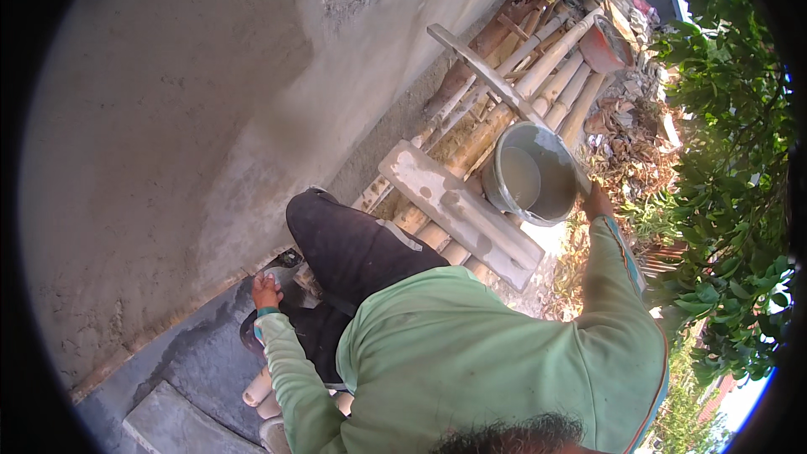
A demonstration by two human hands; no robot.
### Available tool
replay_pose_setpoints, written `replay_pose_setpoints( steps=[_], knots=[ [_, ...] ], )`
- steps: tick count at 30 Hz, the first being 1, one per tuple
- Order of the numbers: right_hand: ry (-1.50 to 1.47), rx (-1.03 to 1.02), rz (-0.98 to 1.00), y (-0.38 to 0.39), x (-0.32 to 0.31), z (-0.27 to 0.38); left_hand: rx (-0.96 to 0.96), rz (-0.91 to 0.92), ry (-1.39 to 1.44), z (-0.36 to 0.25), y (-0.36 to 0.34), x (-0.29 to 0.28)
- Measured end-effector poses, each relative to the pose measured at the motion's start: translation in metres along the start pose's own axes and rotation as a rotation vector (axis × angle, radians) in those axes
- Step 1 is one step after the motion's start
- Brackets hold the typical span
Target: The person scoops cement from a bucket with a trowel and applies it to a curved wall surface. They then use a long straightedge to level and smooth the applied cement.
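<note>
My right hand point(598, 202) is closed around the near end of a long, narrow straight board point(479, 63), beside a grey bucket point(551, 197); the bucket hides part of the board, and my fingers show only partly. Murky water point(519, 176) stands in the bucket. My left hand point(267, 290) is down by the lower edge of the plastered wall point(168, 143), its fingers curled. A small greyish thing point(288, 258) shows just past them, too unclear to name. Between bucket and knee lies a wooden float board point(458, 210), spattered with mortar.
Bamboo poles point(555, 88) form a platform along the wall, with a reddish bucket point(605, 44) at its far end. Dry leaves and rubble point(630, 139) lie to the right under a leafy tree point(723, 168). A grey slab point(181, 424) is at the lower left.
</note>
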State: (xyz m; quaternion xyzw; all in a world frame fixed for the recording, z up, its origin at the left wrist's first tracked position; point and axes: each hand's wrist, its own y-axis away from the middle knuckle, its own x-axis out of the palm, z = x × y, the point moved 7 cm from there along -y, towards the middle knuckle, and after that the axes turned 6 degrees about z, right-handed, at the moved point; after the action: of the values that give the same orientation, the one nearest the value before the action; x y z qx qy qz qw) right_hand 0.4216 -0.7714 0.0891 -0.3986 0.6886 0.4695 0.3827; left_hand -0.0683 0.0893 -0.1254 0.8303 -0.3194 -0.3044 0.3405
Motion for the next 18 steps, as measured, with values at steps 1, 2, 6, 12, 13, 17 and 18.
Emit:
replay_pose_setpoints(
  steps=[1, 2, 6, 12, 13, 17, 18],
  knots=[
    [-0.004, -0.030, 0.066, 0.006, -0.001, 0.010, 0.020, -0.009, -0.005, 0.000, -0.001, 0.003],
    [-0.045, -0.195, -0.042, 0.000, 0.014, 0.009, 0.040, -0.017, -0.009, 0.000, -0.002, 0.007],
    [0.018, -0.180, 0.122, -0.003, 0.029, 0.045, 0.052, -0.034, -0.013, -0.005, 0.000, 0.007],
    [0.125, -0.306, 0.110, -0.021, 0.017, 0.087, 0.058, -0.054, 0.132, 0.003, 0.010, -0.007],
    [0.125, -0.308, 0.096, -0.026, 0.008, 0.072, 0.107, 0.023, 0.102, -0.024, -0.002, 0.033],
    [0.104, -0.456, 0.088, -0.033, 0.016, 0.109, 0.231, -0.209, -0.076, 0.020, -0.013, -0.017],
    [0.116, -0.370, 0.020, -0.030, -0.010, 0.071, 0.291, -0.135, -0.063, -0.031, -0.017, 0.029]
  ],
)
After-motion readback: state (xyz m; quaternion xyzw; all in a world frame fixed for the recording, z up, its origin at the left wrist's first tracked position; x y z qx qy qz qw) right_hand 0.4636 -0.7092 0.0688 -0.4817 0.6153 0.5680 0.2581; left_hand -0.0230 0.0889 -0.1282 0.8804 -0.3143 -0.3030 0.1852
